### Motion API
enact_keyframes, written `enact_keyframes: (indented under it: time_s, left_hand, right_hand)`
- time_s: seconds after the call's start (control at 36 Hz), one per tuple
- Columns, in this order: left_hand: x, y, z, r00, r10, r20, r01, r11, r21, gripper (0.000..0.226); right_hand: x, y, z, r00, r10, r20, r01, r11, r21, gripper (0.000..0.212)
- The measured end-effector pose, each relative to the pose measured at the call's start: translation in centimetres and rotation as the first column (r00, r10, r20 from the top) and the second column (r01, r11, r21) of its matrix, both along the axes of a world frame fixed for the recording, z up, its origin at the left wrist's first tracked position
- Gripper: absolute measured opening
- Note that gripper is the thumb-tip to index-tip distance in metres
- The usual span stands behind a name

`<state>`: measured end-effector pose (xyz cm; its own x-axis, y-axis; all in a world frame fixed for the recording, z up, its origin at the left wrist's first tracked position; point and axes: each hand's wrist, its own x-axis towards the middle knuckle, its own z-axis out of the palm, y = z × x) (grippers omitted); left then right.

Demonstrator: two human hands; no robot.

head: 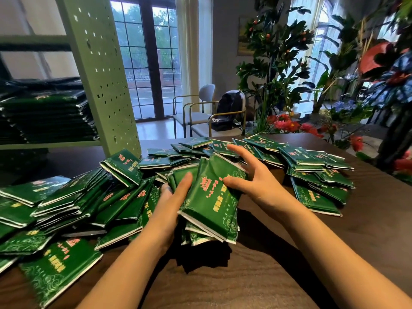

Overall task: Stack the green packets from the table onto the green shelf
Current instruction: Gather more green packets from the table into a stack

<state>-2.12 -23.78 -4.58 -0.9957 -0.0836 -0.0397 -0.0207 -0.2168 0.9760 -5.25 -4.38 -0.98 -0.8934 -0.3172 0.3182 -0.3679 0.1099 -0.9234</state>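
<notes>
A: Start with the big things. We have the table [289, 275], and the shelf [104, 85] stands at its far left with a tall stack [49, 117] of packets already on it.

B: And between us and it lie the loose packets [66, 210], fanned in a slippery heap across the table, left and right. Plenty left to move, we judge.

A: The bundle [211, 197] we are gathering is in the middle, lifted off the wood and tilted, with its near ends stepped out unevenly.

B: That is our worry. Our left hand [176, 192] grips it from the left, fingers underneath and thumb laid across the top packet. Our right hand [252, 175] only touches the right edge with its thumb. Its fingers are spread, lightly bent and closed round nothing.

A: So one hand carries the load. The wrappers look glossy, and if we swing toward the shelf like this, we think the lower packets could slide out of the bundle.

B: We should square the ends first. A crooked bundle set on that tall stack might make it lean, and packets could spill off the front of the shelf.

A: And our left forearm lies over the heap, so a quick turn could drag packets off the table.
</notes>
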Motion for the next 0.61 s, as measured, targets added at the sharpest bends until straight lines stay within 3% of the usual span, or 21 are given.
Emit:
enact_keyframes:
  time_s: [0.08, 0.22, 0.31, 0.44, 0.61]
  left_hand:
    - [0.2, 0.2, 0.2, 1.000, -0.013, -0.006, 0.012, 1.000, -0.003, 0.170]
    - [0.6, 0.6, 0.7, 0.999, -0.043, 0.006, 0.043, 0.996, -0.077, 0.160]
    - [1.0, 0.9, 1.3, 0.997, -0.082, -0.005, 0.081, 0.993, -0.082, 0.134]
    - [1.1, 0.6, 1.6, 0.988, -0.150, 0.028, 0.152, 0.982, -0.115, 0.123]
    - [1.9, 1.0, 1.9, 0.983, -0.173, -0.055, 0.159, 0.968, -0.194, 0.097]
  right_hand:
    - [0.4, -0.2, 0.5, 0.998, -0.006, -0.060, 0.011, 0.997, 0.079, 0.066]
    - [0.5, -0.4, 0.9, 0.995, -0.011, -0.097, 0.025, 0.989, 0.144, 0.068]
    - [1.1, -1.0, 0.4, 0.995, -0.054, -0.084, 0.059, 0.997, 0.058, 0.067]
    - [2.1, -1.6, -1.1, 0.982, -0.175, -0.069, 0.170, 0.983, -0.068, 0.066]
    - [3.9, -3.2, -2.8, 0.971, -0.189, 0.143, 0.217, 0.953, -0.212, 0.072]
